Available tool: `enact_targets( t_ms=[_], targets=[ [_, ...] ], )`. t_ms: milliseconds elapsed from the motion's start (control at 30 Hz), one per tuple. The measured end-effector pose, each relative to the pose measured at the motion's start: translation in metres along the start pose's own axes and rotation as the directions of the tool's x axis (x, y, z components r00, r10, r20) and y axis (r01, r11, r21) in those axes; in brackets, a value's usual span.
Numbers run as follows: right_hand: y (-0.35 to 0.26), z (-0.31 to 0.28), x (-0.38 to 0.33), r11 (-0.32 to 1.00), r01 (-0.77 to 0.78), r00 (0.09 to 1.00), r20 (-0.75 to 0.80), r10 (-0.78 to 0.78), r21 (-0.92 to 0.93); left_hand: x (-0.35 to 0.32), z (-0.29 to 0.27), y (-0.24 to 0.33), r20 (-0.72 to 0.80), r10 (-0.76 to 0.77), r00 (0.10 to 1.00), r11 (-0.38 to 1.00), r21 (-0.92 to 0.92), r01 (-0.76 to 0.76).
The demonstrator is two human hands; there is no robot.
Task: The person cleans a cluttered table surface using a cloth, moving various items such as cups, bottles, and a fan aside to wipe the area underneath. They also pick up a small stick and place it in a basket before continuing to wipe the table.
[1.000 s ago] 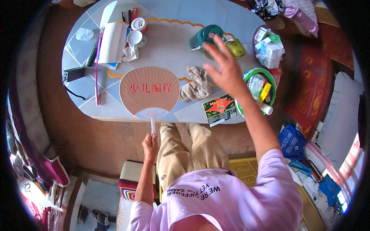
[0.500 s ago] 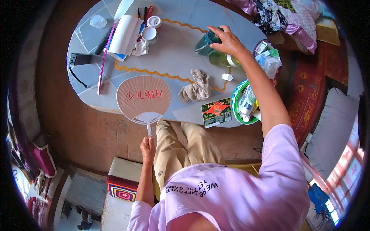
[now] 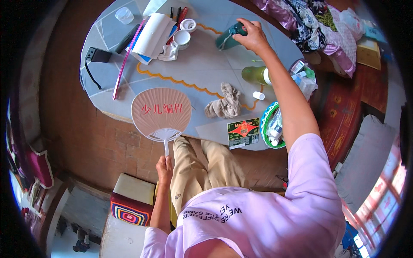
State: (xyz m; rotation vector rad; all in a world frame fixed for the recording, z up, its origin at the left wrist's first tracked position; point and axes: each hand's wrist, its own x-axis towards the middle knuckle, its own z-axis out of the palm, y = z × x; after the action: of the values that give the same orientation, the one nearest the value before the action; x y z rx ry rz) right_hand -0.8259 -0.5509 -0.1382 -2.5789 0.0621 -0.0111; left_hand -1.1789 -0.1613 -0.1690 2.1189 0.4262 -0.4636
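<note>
My left hand grips the white handle of a round pale fan with red characters, held over the near edge of the oval grey table. My right hand reaches far across the table and closes around a dark teal bottle standing near the far side. A yellow-green bottle lies just below my right forearm, with a small white cap beside it.
A crumpled beige cloth, a green and red packet and a green basket with items sit at the near right. White cups, papers, pens and a black charger lie at the left. Clothes are piled beyond. A colourful stool stands below.
My right hand has reached farther across the table and closed on the teal bottle. The fan in my left hand has stayed roughly in place.
</note>
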Motion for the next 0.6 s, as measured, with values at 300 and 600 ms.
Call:
enact_targets(
  t_ms=[300, 600],
  targets=[
    [-0.008, 0.022, 0.041, 0.984, 0.109, 0.992, -0.053, -0.117, -0.143, -0.007, -0.003, -0.017, 0.008, -0.121, 0.993, 0.986, -0.113, 0.122],
    [-0.066, 0.015, 0.038, 0.997, -0.068, 0.997, -0.024, 0.069, 0.048, -0.006, -0.004, -0.013, -0.033, -0.073, 0.997, 0.996, -0.045, 0.071]
  ],
)
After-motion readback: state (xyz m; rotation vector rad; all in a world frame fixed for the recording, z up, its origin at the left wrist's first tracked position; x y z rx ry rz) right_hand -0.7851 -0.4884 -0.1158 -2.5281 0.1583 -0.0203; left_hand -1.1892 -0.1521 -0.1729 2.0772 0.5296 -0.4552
